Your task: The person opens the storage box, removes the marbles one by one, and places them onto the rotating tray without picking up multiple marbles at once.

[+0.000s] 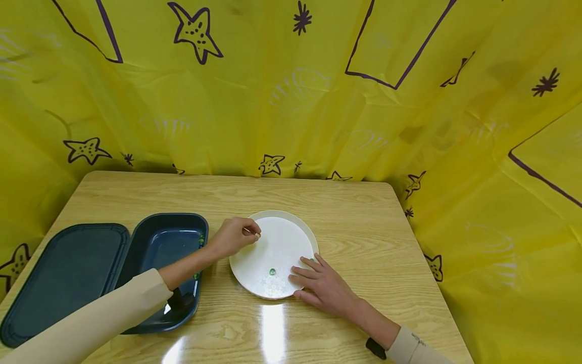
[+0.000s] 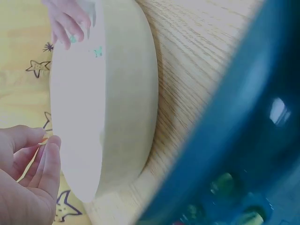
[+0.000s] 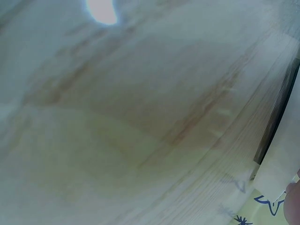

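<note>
A round white disc-shaped stand with a pale side wall sits on the wooden table. Over its left part, my left hand pinches a small yellowish piece between thumb and fingertips; its exact kind is too small to tell. My right hand rests with spread fingers on the stand's right rim. One green glass marble lies on the white top near its front. The right wrist view holds mostly blurred table, with a sliver of hand at its right edge.
Left of the stand, a dark blue plastic box holds several green marbles along its right side and a black object. Its lid-like blue tray lies farther left. A yellow patterned curtain hangs behind the table.
</note>
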### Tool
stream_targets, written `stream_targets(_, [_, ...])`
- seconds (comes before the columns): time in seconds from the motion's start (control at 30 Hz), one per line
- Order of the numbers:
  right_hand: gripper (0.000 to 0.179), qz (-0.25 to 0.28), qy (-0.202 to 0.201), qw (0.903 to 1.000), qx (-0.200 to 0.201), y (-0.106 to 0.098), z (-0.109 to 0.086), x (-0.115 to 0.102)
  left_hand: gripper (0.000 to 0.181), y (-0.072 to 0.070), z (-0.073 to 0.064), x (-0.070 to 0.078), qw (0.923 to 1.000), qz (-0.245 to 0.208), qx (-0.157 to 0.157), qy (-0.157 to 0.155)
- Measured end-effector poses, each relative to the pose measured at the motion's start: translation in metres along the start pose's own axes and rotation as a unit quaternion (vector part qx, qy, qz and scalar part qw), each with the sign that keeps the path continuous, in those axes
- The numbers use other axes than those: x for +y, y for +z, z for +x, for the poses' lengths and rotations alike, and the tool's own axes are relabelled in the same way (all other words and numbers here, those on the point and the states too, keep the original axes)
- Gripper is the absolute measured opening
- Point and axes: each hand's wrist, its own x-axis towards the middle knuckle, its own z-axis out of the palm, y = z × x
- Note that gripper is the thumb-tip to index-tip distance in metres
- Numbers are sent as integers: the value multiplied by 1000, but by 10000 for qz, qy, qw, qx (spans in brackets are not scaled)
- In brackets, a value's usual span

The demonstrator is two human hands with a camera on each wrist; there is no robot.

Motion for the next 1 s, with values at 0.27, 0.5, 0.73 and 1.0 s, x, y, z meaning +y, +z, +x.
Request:
stream_targets(0.27, [51,-85,-59,9999,52,0,0,0,2,16,13,2,9994,262,-157,184])
stream_targets(0.5, [52,-125,-58,9999,25,0,1,0,7,29,25,-1,9970,691,-166,317])
stream_targets(0.73, [51,-148,-51,9999,-1,0,0,0,9,33,33,-1,9958,891,-121,175])
stream_targets(1.0, [50,-120,-50,9999,-25,0,1,0,12,36,38,-8,9947,1000,-107,200])
